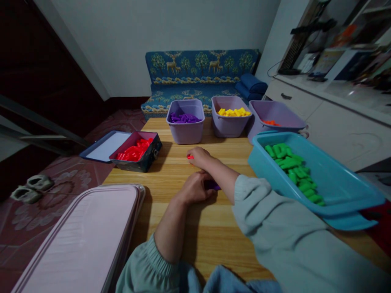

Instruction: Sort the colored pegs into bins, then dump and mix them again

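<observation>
My right hand (pixel 200 158) reaches across the middle of the wooden table, its fingers closed around a small red plastic piece (pixel 190 157). Nearer to me, my left hand (pixel 195 188) is curled around a purple plastic piece (pixel 213 185), which sticks out on its right side. My right forearm passes over and partly hides the left hand. To the left, an open tin box (pixel 143 162) holds red pieces (pixel 134 150). Beyond my hands, a lilac bin (pixel 186 134) holds purple pieces (pixel 185 118). The exact shape of both held pieces is hidden by fingers.
A lilac bin (pixel 227 128) with yellow pieces and another lilac bin (pixel 275 108) with orange ones stand at the back right. A blue tub (pixel 342 175) of green pieces (pixel 293 169) is on the right. Pink lids (pixel 85 232) lie front left. A sofa (pixel 198 89) stands behind.
</observation>
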`<state>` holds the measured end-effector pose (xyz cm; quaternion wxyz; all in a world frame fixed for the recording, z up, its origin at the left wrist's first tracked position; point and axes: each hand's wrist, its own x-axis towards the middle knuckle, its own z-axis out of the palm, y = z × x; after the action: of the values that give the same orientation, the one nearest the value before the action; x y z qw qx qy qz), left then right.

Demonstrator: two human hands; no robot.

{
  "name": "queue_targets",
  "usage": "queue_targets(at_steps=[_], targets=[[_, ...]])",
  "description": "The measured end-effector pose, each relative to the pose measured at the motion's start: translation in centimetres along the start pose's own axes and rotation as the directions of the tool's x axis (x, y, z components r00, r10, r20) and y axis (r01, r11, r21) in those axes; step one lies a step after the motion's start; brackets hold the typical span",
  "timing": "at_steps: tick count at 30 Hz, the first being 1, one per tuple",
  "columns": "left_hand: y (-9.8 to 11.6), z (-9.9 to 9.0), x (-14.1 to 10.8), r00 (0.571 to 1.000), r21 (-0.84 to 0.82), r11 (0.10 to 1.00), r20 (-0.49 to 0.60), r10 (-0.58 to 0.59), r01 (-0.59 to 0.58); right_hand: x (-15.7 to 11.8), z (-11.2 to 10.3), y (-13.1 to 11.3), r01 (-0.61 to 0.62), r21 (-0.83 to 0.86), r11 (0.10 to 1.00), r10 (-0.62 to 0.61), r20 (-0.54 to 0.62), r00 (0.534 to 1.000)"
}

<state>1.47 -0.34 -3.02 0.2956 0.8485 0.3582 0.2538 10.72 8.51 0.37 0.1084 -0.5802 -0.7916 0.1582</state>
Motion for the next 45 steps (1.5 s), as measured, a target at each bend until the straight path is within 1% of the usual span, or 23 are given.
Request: queue_targets(at_steps=[4,6,8,9,10,11,12,13,14,15,16,17,18,20,23,25,29,30,32,35,38,43,45], targets=[[0.3,-0.5,-0.1,1.0,-0.061,0.998,-0.017,-0.005,0.004,-0.2,0.0,1.5,-0.001,0.009,1.0,0.001,0.004,1.0],[0.4,-0.6,0.0,0.997,-0.107,0.993,-0.046,-0.057,0.051,-0.7,-0.3,2.7,-0.031,0.027,0.999,0.032,-0.023,0.999],[0.3,-0.7,0.2,0.983,-0.194,0.975,-0.122,-0.138,0.113,-1.6,-0.4,3.7,-0.066,0.038,0.997,0.068,-0.075,0.995],[0.2,-0.6,0.3,0.968,-0.257,0.958,-0.178,-0.179,0.13,-2.2,-0.3,4.1,-0.099,0.096,0.99,0.111,-0.131,0.985],[0.0,-0.5,0.5,0.947,-0.327,0.936,-0.237,-0.217,0.132,-2.9,-0.1,4.4,-0.139,0.22,0.965,0.184,-0.196,0.963],[-0.2,-0.4,0.7,0.924,-0.402,0.907,-0.286,-0.254,0.125,-3.6,0.1,4.6,-0.161,0.414,0.896,0.281,-0.247,0.927],[-0.4,-0.3,0.8,0.901,-0.478,0.871,-0.319,-0.294,0.115,-4.3,0.4,4.7,-0.145,0.644,0.751,0.394,-0.261,0.881],[-0.6,-0.2,1.0,0.879,-0.551,0.827,-0.334,-0.339,0.109,-5.1,0.7,4.7,-0.083,0.846,0.527,0.494,-0.225,0.84],[-0.8,-0.1,1.1,0.859,-0.62,0.777,-0.334,-0.388,0.11,-5.8,1.0,4.6,0.0,0.963,0.27,0.553,-0.155,0.819],[-0.9,0.0,1.2,0.839,-0.683,0.721,-0.322,-0.438,0.114,-6.5,1.2,4.4,0.07,0.997,0.044,0.567,-0.083,0.819],[-1.0,0.1,1.3,0.82,-0.737,0.666,-0.307,-0.483,0.116,-7.1,1.4,4.2,0.12,0.984,-0.129,0.557,-0.028,0.83],[-1.1,0.2,1.3,0.802,-0.778,0.618,-0.296,-0.518,0.112,-7.6,1.5,4.0,0.147,0.958,-0.248,0.539,0.01,0.842],[-1.1,0.2,1.3,0.787,-0.808,0.58,-0.293,-0.543,0.099,-8.0,1.5,3.7,0.156,0.934,-0.322,0.52,0.037,0.853],[-1.0,0.2,1.3,0.775,-0.841,0.536,-0.29,-0.562,0.074,-8.5,1.5,3.2,0.159,0.908,-0.387,0.489,0.056,0.871],[-0.8,0.0,1.2,0.771,-0.852,0.52,-0.288,-0.568,0.066,-8.6,2.0,2.8,0.174,0.913,-0.369,0.48,0.026,0.877],[-0.7,0.0,1.1,0.764,-0.849,0.524,-0.296,-0.573,0.064,-8.5,2.7,2.9,0.174,0.943,-0.283,0.498,-0.01,0.867],[-0.9,0.0,1.1,0.745,-0.839,0.543,-0.331,-0.579,0.049,-8.2,4.1,3.2,0.113,0.993,-0.035,0.532,-0.077,0.843],[-0.9,0.0,1.2,0.74,-0.838,0.544,-0.334,-0.584,0.051,-8.1,4.3,3.3,0.101,0.995,-0.003,0.532,-0.084,0.843],[-1.1,-0.1,1.2,0.721,-0.849,0.527,-0.335,-0.607,0.05,-7.9,4.6,3.3,0.096,0.995,0.004,0.522,-0.084,0.849],[-1.1,-0.8,1.5,0.667,-0.9,0.437,-0.319,-0.674,0.011,-7.8,4.6,3.3,0.13,0.991,-0.026,0.515,-0.099,0.851],[-0.6,-2.0,2.3,0.609,-0.954,0.292,-0.273,-0.745,-0.07,-7.7,4.7,3.2,0.146,0.989,-0.015,0.512,-0.118,0.851],[0.6,-5.1,5.0,0.512,-0.972,0.094,-0.196,-0.836,-0.218,-7.9,5.0,3.4,0.148,0.989,0.006,0.491,-0.132,0.861],[1.1,-6.5,6.4,0.501,-0.964,0.057,-0.185,-0.845,-0.261,-7.8,5.1,3.6,0.143,0.989,0.031,0.49,-0.14,0.86]])
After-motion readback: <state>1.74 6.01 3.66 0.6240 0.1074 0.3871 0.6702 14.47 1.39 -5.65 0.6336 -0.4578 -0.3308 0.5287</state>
